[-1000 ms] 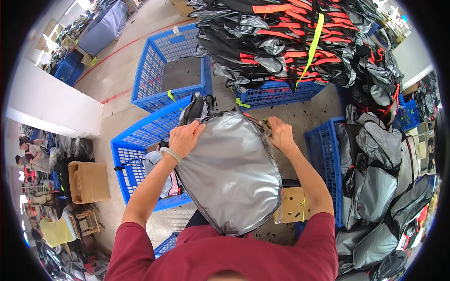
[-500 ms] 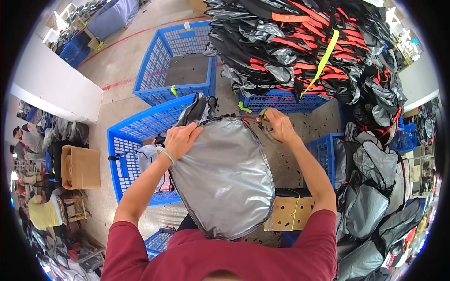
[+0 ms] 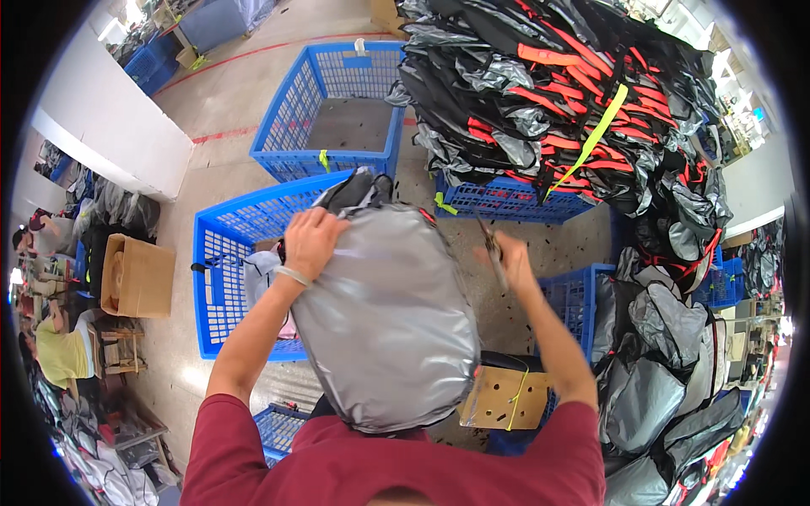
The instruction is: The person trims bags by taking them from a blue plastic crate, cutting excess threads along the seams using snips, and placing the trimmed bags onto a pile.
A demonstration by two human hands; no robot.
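Note:
A large silver fabric panel (image 3: 388, 312) with dark edging lies across my lap and rises toward the blue basket ahead. My left hand (image 3: 310, 242) is closed on its upper left edge, a pale band round the wrist. Black and silver fabric (image 3: 359, 192) bunches just beyond that hand, over the basket's rim. To the right of the panel and apart from it, my right hand (image 3: 512, 261) grips a pair of metal scissors (image 3: 494, 257), their tips pointing away from me. The fingers partly hide the scissors' handles.
An open blue basket (image 3: 202, 291) with some fabric stands at left, another blue basket (image 3: 325, 160) behind it. A tall heap of black, silver and red bags (image 3: 557, 101) fills the far right. More silver pieces (image 3: 645, 392) lie at right, near a perforated cardboard box (image 3: 504, 399).
My right hand has moved away from the panel's top edge, to the right and nearer me, and the scissors now show plainly. The panel has shifted slightly left, still held by my left hand.

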